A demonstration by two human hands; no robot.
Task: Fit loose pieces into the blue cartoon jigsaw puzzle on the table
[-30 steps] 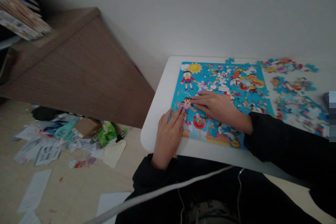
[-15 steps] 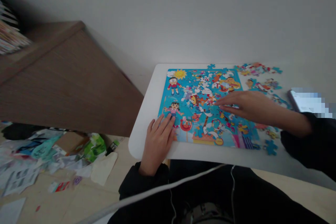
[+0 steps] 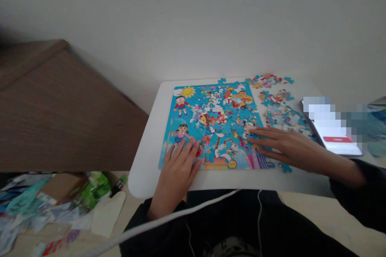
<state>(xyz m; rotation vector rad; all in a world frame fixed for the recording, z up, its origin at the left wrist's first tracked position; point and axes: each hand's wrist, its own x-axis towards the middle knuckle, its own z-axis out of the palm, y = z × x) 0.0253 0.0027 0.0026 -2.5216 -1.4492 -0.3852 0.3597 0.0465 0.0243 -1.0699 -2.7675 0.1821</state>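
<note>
A colourful cartoon jigsaw puzzle (image 3: 211, 122) lies on a white table (image 3: 147, 168), mostly blue, with pieces fitted across it. My left hand (image 3: 177, 170) rests flat on the puzzle's near left corner, fingers stretched out and holding nothing. My right hand (image 3: 282, 146) lies flat over the puzzle's right part, fingers extended, the fingertips touching a pale piece (image 3: 249, 129). Both arms wear black sleeves.
Loose puzzle pieces (image 3: 277, 106) are scattered on the table right of the puzzle. A phone (image 3: 334, 134) with a lit screen lies at the far right. A brown wooden cabinet (image 3: 60, 104) stands to the left. Papers and wrappers (image 3: 60, 194) litter the floor. A white cable (image 3: 181, 217) crosses my lap.
My right hand has moved from the puzzle's left side across to its right part. My left hand has stayed on the near left corner. The view has turned to the right.
</note>
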